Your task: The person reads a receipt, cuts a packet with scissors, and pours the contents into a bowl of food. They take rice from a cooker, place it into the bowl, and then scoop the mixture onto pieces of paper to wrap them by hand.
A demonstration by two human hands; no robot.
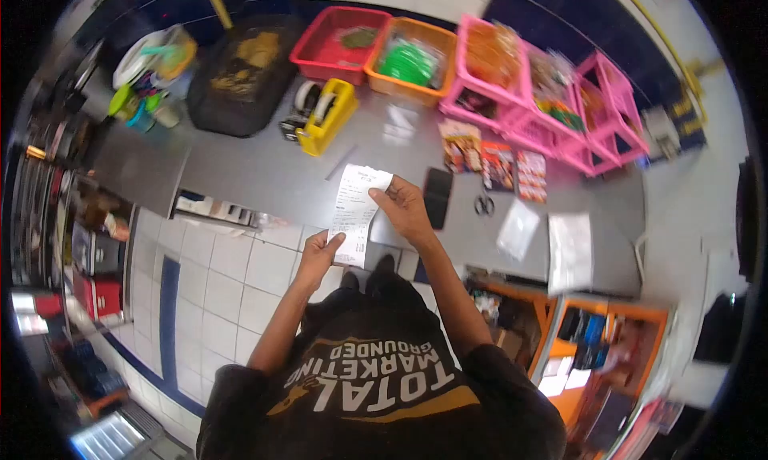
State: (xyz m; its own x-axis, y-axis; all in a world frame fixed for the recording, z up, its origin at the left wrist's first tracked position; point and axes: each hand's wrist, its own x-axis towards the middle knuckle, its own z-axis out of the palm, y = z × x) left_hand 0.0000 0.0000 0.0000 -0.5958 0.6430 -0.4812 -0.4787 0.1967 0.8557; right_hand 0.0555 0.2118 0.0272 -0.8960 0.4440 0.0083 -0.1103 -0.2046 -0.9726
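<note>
A printed paper receipt [356, 212] is stretched between my two hands, over the front edge of the grey metal counter [304, 192]. My left hand [320, 256] pinches its lower left side, thumb on top. At the upper right edge my right hand [402, 208] grips it between thumb and fingers. Rows of print cover the paper, too small to read. Just right of my right hand a dark phone [437, 198] lies flat on the counter. A thin pale strip [342, 162] lies beyond the receipt.
Along the back stand a black tray [232, 112], a red tub [320, 56], an orange tub [372, 64] and pink baskets [516, 120] of bagged goods. A yellow tape dispenser [328, 120], scissors [484, 206], colourful packets [498, 166] and a white paper bag [570, 252] lie nearer.
</note>
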